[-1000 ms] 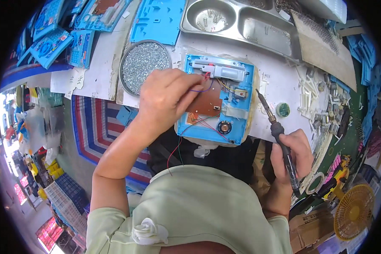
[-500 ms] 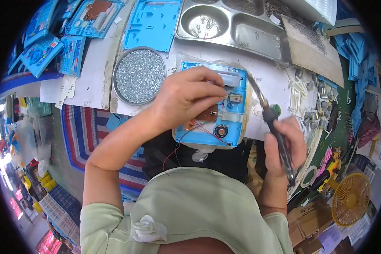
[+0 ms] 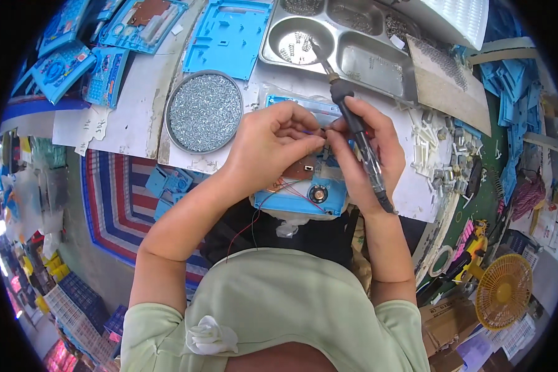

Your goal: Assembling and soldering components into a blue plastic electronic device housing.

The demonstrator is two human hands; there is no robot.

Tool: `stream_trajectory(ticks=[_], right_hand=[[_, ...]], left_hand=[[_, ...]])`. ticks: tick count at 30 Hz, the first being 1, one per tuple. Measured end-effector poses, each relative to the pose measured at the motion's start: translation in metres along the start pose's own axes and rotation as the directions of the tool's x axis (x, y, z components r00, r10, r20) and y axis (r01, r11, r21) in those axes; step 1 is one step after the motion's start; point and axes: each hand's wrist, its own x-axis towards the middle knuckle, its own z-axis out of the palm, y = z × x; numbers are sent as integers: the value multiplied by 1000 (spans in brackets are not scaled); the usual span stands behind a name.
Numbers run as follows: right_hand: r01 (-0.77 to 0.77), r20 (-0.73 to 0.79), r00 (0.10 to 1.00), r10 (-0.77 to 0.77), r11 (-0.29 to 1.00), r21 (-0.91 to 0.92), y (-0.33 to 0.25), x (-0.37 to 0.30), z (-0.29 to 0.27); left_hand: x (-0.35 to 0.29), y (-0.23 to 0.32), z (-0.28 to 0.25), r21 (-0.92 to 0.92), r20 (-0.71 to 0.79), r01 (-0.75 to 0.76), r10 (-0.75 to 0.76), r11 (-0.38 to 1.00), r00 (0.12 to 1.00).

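Observation:
A blue plastic casing (image 3: 336, 198) lies in front of me, with a brown circuit board (image 3: 298, 169), a small round speaker (image 3: 318, 194) and thin red wires (image 3: 281, 188) in it. My left hand (image 3: 260, 142) is over its upper part, thumb and fingers pinched; what they hold is too small to make out. Across my right hand (image 3: 378, 149) runs a soldering iron (image 3: 363, 141) with a dark handle, its tip pointing up and away. The thumb and fingertips of that hand meet close to the left fingertips, above the casing. Both hands hide the parts beneath them.
A round tray of screws (image 3: 204, 111) stands left of the casing. Beyond it is a metal compartment tray (image 3: 325, 67) with springs. White plastic pieces and small metal parts (image 3: 456, 155) lie at right. More blue casings (image 3: 226, 37) sit at far left. A yellow fan (image 3: 505, 291) stands lower right.
My right hand has moved left and up with the soldering iron, from beside the casing to above it, and its fingertips now meet the left ones. The left hand has barely moved.

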Motion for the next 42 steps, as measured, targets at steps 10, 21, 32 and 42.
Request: stream_trajectory(ticks=[10,21,32,42], right_hand=[[-4,-48,999,8,998,68,-1,-1,2],[-53,-24,998,57,989,138,-9,-8,-11],[21,113,993,-15,998,-55,1,9,-6],[252,29,967,-254,929,-271,-3,-1,4]], left_hand=[[-2,19,5,96,-17,81,-79,992,997],[-3,0,3,628,101,-454,512,632,853],[-4,16,-6,342,29,-94,89,935,996],[-4,10,-3,564,-6,-247,303,788,953]])
